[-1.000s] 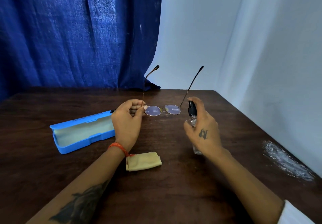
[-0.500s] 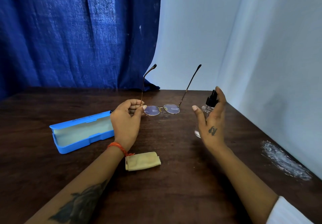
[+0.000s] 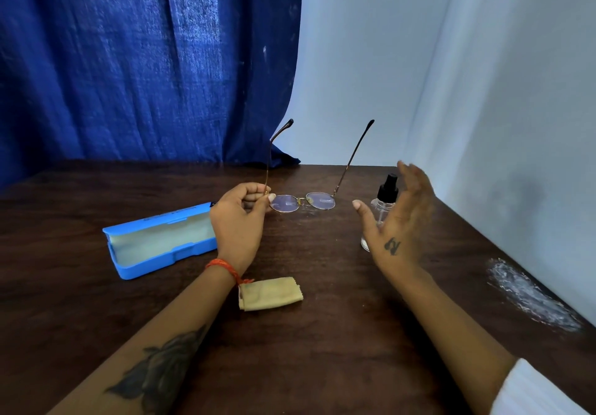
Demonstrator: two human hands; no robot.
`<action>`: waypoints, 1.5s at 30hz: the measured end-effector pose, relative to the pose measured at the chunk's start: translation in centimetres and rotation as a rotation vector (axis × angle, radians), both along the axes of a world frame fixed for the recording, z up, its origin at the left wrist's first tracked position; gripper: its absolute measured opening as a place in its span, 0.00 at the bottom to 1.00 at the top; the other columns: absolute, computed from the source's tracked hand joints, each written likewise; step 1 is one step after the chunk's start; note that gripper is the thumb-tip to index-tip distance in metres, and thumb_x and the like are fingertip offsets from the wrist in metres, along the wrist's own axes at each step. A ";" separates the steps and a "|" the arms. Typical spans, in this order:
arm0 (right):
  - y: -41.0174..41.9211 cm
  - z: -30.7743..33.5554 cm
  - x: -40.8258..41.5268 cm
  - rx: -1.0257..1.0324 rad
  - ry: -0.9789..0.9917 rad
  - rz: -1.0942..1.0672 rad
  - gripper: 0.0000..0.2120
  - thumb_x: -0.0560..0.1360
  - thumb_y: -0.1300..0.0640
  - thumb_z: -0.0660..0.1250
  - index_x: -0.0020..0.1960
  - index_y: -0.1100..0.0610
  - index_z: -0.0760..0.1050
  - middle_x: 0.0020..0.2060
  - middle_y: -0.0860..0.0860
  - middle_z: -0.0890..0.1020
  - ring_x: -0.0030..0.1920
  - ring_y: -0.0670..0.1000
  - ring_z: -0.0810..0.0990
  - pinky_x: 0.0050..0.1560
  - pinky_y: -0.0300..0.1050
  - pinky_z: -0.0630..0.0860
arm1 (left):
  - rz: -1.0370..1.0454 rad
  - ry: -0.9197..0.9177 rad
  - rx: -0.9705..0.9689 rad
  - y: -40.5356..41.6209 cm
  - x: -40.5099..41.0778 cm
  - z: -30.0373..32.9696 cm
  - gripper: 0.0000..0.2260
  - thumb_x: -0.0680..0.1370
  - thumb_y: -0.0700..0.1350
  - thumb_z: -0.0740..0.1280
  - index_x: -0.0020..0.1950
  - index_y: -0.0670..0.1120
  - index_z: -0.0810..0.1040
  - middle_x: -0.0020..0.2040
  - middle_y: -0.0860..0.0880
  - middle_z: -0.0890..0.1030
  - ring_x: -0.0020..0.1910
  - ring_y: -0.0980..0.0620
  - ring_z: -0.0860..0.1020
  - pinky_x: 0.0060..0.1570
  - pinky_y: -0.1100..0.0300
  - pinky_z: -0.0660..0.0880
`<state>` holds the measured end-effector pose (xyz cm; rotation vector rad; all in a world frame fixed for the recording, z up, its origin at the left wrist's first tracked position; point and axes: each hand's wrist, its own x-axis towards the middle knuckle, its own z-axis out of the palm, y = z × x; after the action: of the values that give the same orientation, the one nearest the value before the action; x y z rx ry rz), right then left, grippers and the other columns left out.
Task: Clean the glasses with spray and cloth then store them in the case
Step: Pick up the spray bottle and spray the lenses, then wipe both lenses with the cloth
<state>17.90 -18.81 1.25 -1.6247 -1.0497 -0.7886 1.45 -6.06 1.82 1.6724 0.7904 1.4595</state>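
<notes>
dark wood table carries the inventory, operator: one pair of glasses, one spray bottle, one cloth, one case. your left hand pinches the glasses at the left hinge, thumb and curled fingers closed on the frame; two lenses face you, two temple arms point up and away, and the pair is held above the table centre. your right hand is spread wide with fingers straight, holding nothing; it is blurred at the fingertips. the spray bottle, clear with a black nozzle, stands upright just behind that palm; whether the palm touches it cannot be told. the blue case lies open, lid back, left of your left hand. the yellow cloth lies folded beside your left wrist. one white smear marks the table's right edge.
</notes>
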 end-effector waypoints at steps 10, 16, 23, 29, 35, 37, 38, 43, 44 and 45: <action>0.5 -0.9 -8.4 -0.772 -0.190 0.893 0.16 0.69 0.55 0.73 0.56 0.54 0.80 0.54 0.51 0.82 0.55 0.48 0.76 0.59 0.42 0.69 | -0.014 0.014 -0.017 0.6 0.1 -0.5 0.09 0.69 0.38 0.72 0.38 0.52 0.78 0.36 0.54 0.80 0.36 0.56 0.78 0.39 0.67 0.78; 0.5 -0.7 -8.2 -0.765 -0.150 0.920 0.09 0.69 0.65 0.72 0.47 0.56 0.84 0.47 0.51 0.85 0.48 0.48 0.81 0.53 0.41 0.73 | -0.041 0.032 -0.018 0.2 -0.2 -0.2 0.10 0.69 0.37 0.72 0.36 0.52 0.77 0.35 0.56 0.80 0.33 0.64 0.78 0.35 0.73 0.75; 0.5 0.5 -5.2 -0.180 0.214 0.620 0.10 0.68 0.72 0.71 0.45 0.60 0.83 0.43 0.52 0.85 0.37 0.37 0.79 0.41 0.40 0.76 | -0.024 0.080 -0.009 -1.6 -1.7 -0.2 0.10 0.68 0.36 0.73 0.36 0.51 0.78 0.35 0.57 0.80 0.32 0.66 0.77 0.36 0.76 0.72; 0.9 0.7 -7.3 -0.119 0.028 0.390 0.13 0.66 0.72 0.70 0.48 0.61 0.83 0.44 0.54 0.83 0.45 0.48 0.80 0.48 0.38 0.77 | -0.026 0.129 0.032 -3.4 -2.0 -0.6 0.10 0.68 0.35 0.72 0.37 0.50 0.79 0.35 0.57 0.80 0.33 0.65 0.78 0.37 0.76 0.72; 1.6 0.3 -8.8 -0.310 -0.122 0.258 0.06 0.69 0.66 0.71 0.45 0.61 0.81 0.42 0.56 0.84 0.43 0.57 0.79 0.48 0.48 0.75 | -0.050 0.064 -0.048 -3.6 -1.4 -0.9 0.16 0.68 0.33 0.71 0.35 0.56 0.76 0.34 0.56 0.80 0.36 0.59 0.80 0.36 0.74 0.74; 1.6 -0.3 -8.9 -0.366 -0.155 0.277 0.11 0.67 0.62 0.75 0.48 0.62 0.81 0.44 0.57 0.84 0.44 0.57 0.78 0.50 0.39 0.67 | -0.060 0.036 -0.087 -3.1 -1.7 -1.1 0.14 0.68 0.34 0.71 0.36 0.54 0.77 0.35 0.54 0.81 0.36 0.57 0.80 0.38 0.72 0.76; 1.6 -0.5 -8.8 -0.394 -0.183 0.282 0.14 0.65 0.62 0.76 0.49 0.62 0.81 0.45 0.57 0.84 0.44 0.58 0.78 0.50 0.38 0.66 | -0.072 0.015 -0.108 -2.9 -1.8 -1.1 0.13 0.69 0.34 0.71 0.36 0.53 0.78 0.35 0.53 0.82 0.36 0.56 0.81 0.38 0.69 0.77; 1.8 -0.7 -7.7 -0.454 -0.326 0.266 0.10 0.65 0.67 0.75 0.46 0.62 0.82 0.44 0.54 0.85 0.41 0.57 0.78 0.42 0.43 0.77 | -0.158 -0.020 -0.113 -2.5 -1.8 -1.1 0.12 0.69 0.33 0.71 0.36 0.51 0.79 0.35 0.51 0.82 0.34 0.58 0.81 0.37 0.69 0.78; 1.8 -0.7 -7.6 -0.463 -0.342 0.261 0.08 0.66 0.67 0.75 0.45 0.63 0.82 0.42 0.55 0.85 0.40 0.56 0.78 0.40 0.44 0.78 | -0.178 -0.019 -0.106 -2.4 -1.8 -1.2 0.13 0.69 0.33 0.71 0.36 0.52 0.79 0.35 0.51 0.82 0.34 0.59 0.81 0.37 0.69 0.78; 1.7 -0.7 -7.5 -0.466 -0.357 0.244 0.07 0.66 0.66 0.75 0.44 0.63 0.82 0.41 0.55 0.85 0.39 0.57 0.78 0.39 0.44 0.79 | -0.195 -0.014 -0.094 -2.4 -1.8 -1.2 0.13 0.69 0.33 0.71 0.36 0.52 0.79 0.35 0.51 0.82 0.34 0.59 0.81 0.37 0.70 0.77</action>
<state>10.43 -17.14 0.58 -1.7226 -1.7547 -0.7177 -0.39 -8.42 0.66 1.6180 0.6582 1.2787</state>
